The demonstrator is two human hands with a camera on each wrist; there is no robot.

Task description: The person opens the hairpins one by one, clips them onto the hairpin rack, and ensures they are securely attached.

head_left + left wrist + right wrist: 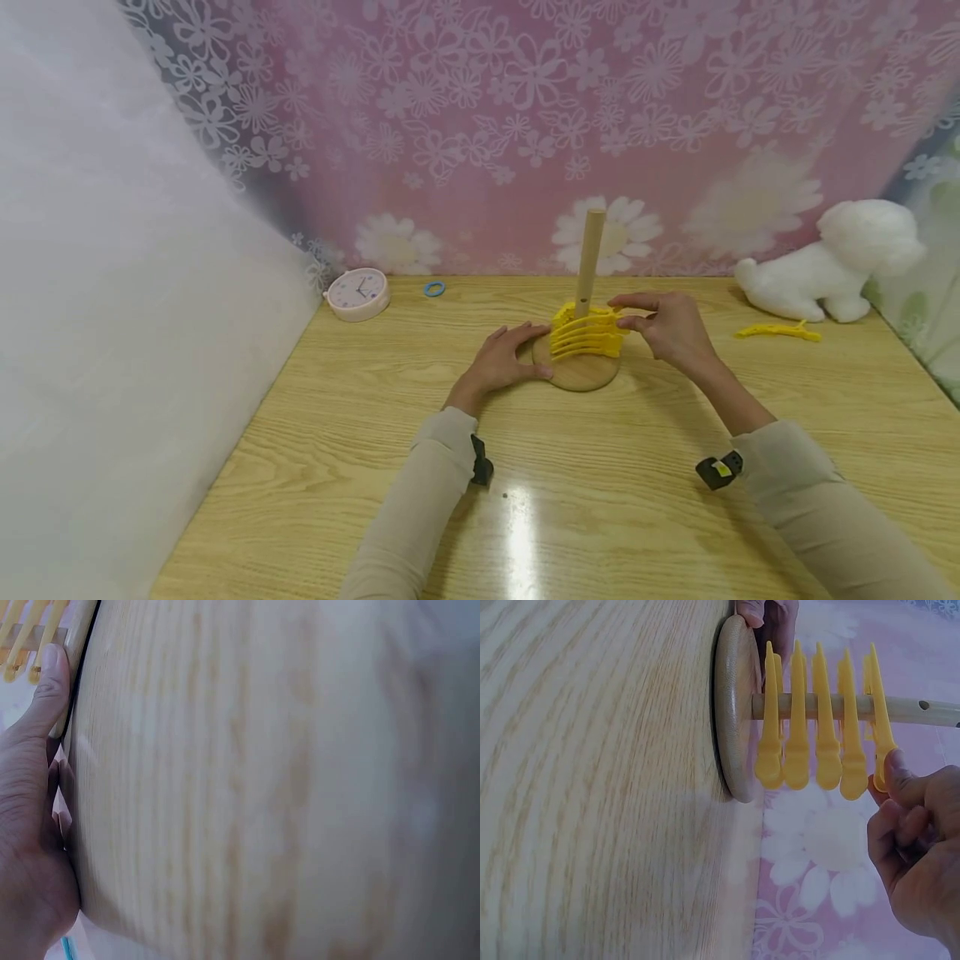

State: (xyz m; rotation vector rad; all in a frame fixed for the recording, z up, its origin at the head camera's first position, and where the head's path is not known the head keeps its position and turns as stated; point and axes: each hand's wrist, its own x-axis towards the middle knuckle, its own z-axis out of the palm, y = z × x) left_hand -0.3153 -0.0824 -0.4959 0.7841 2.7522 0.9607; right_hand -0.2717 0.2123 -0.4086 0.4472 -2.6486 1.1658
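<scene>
A wooden stand with a round base [583, 379] and an upright rod [590, 258] stands on the table. Several yellow hair clips [797, 735] are clamped across the rod, stacked one above another over the base. My right hand [675, 329] pinches the wide end of the topmost yellow hair clip [878, 712] between thumb and fingers; this clip sits slightly tilted, its jaws about the rod. My left hand [504, 358] holds the left side of the base, the thumb [51, 682] on its near rim and fingers on the far side. Another yellow hair clip [780, 332] lies at the right.
A white plush dog [832, 258] sits at the back right, behind the loose clip. At the back left are a pink round clock [358, 293] and a small blue ring [434, 289]. A pink flowered curtain [480, 125] hangs behind the table's back edge.
</scene>
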